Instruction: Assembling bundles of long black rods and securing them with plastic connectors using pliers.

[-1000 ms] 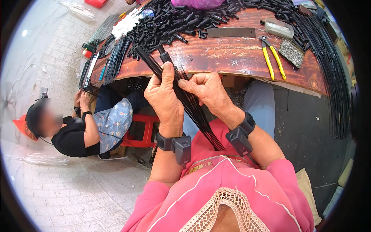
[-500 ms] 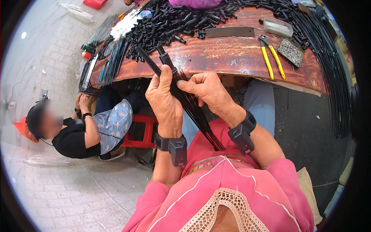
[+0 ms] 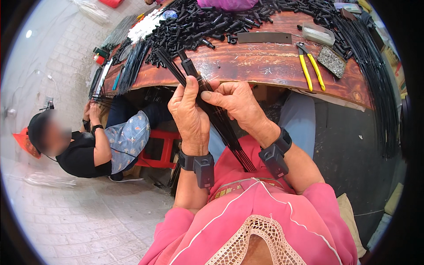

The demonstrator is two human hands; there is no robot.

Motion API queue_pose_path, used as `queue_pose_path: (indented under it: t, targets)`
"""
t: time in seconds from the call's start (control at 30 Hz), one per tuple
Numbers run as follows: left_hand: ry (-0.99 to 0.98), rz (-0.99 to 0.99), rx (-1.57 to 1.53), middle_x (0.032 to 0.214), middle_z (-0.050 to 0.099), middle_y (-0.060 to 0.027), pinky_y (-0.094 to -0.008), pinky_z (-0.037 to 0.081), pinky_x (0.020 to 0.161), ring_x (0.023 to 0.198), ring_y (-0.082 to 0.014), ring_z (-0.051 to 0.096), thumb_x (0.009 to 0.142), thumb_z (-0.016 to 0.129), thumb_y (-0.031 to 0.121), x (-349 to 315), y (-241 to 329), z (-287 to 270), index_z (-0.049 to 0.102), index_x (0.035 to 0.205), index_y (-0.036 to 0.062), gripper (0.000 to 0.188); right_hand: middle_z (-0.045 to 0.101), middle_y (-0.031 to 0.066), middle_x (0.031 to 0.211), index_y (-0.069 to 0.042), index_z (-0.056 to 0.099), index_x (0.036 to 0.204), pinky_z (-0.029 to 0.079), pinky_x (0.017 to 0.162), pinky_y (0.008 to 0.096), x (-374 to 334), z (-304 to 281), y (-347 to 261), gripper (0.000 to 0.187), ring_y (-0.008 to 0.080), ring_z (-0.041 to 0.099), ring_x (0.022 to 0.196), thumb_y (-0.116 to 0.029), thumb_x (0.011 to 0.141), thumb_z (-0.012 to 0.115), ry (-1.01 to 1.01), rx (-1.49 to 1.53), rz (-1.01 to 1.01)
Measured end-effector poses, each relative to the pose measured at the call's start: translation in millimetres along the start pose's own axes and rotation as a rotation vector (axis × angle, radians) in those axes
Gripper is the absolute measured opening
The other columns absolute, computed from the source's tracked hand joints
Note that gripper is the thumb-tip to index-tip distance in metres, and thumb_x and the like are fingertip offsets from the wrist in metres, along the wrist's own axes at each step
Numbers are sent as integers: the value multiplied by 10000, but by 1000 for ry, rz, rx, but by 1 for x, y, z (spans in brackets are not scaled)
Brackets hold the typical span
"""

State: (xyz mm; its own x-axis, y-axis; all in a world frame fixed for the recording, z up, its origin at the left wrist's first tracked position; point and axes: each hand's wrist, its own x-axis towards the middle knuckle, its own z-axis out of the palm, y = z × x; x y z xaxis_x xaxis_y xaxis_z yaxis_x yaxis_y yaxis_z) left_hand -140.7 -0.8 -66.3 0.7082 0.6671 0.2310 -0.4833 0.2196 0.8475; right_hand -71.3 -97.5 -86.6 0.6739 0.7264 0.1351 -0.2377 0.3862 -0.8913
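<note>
At the frame's centre, the left hand (image 3: 191,115) and right hand (image 3: 236,102) both close their fingers around a bundle of thin black rods (image 3: 221,126), held slanting just below the wooden table (image 3: 265,62) edge.

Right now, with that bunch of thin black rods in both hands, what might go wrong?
1. The bundle of black rods is held by both the left hand and the right hand over the lap, off the wooden table; a loose grip could let rods slide out and fall.
2. Its upper ends reach the pile of small black parts and might knock some off the edge.
</note>
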Motion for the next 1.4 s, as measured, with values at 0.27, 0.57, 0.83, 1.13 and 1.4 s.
queue_pose_path:
  t: [0.27,0.57,0.83,1.13,1.4]
  targets:
    - [-46,-23,-40,897,678,-204,-341,553,765,815,-250,678,985,547,290,-10,9,-3,573,1059,-42,341,585,-65,642,-32,711,950,259,383,158,-2,7,-7,272,-25,396,463,-235,791,796,-65,146,90]
    - [-10,-49,-116,906,674,-166,-321,537,796,877,-221,666,958,604,288,-15,24,-16,591,1075,-47,355,553,-30,570,-22,653,667,300,377,176,-8,38,7,311,12,439,462,-266,780,810,121,-199,-33]
    - [54,15,-104,808,665,-124,-295,544,711,747,-198,667,944,627,286,-8,17,-17,592,987,-26,317,575,-26,597,-3,661,680,357,440,196,-15,47,0,250,17,460,522,-183,802,784,148,-203,-65]
    - [-16,-7,-108,832,642,-140,-390,550,813,803,-265,675,976,551,343,-4,13,-17,575,1033,-48,395,593,-8,595,11,686,699,376,481,202,-4,25,-4,220,32,494,534,-160,794,788,83,-200,11]
    - [-17,-24,-123,840,644,-147,-420,539,858,846,-280,669,978,546,335,4,15,-6,571,1049,-40,382,583,-18,593,-22,670,680,366,483,193,4,24,9,264,34,484,520,-227,782,801,189,-150,-115]
